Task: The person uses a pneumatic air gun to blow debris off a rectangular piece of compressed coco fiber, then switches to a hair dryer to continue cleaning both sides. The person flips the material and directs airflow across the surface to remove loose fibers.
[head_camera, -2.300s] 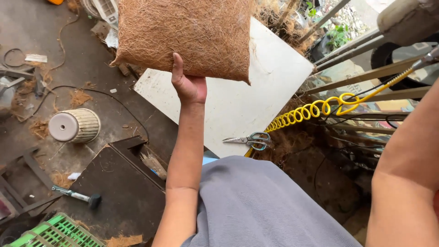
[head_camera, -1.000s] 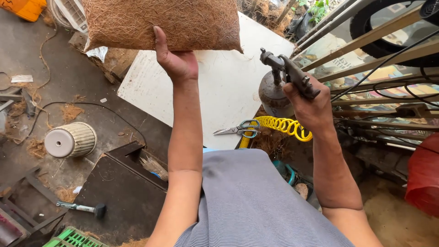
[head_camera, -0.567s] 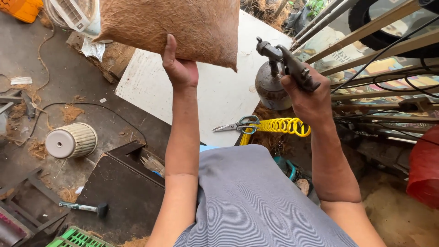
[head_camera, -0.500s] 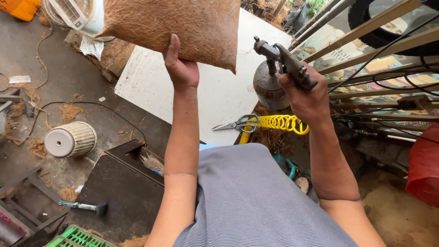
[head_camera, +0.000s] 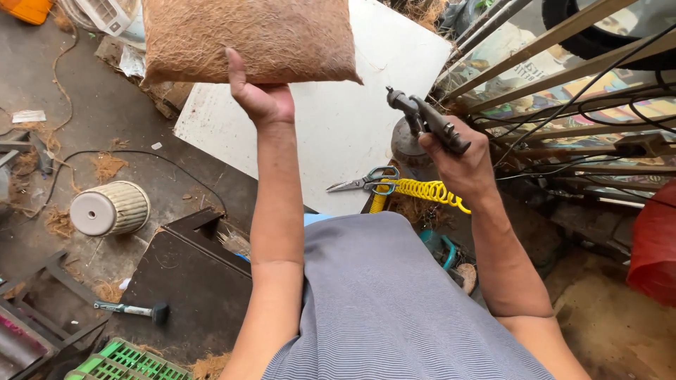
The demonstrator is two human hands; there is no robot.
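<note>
My left hand (head_camera: 262, 98) grips the lower edge of a brown coconut-fibre mat (head_camera: 246, 35), held up flat above a white board (head_camera: 338, 119). My right hand (head_camera: 461, 158) is closed around a dark metal spray gun (head_camera: 426, 123) whose nozzle points left toward the mat. A yellow coiled hose (head_camera: 419, 191) trails from below the gun. Scissors (head_camera: 366, 181) with blue and green handles lie on the board's near edge, between my two arms.
A white ribbed spool (head_camera: 109, 209) lies on the concrete floor at left. A hammer (head_camera: 134, 309) rests by a dark board (head_camera: 183, 281), with a green crate (head_camera: 120, 362) below. Metal bars (head_camera: 563, 84) and cables stand at right, beside something red (head_camera: 651, 243).
My right hand came into view holding the spray gun and has lowered slightly. The mat has levelled out and sits further right, its lower edge above the gun's nozzle.
</note>
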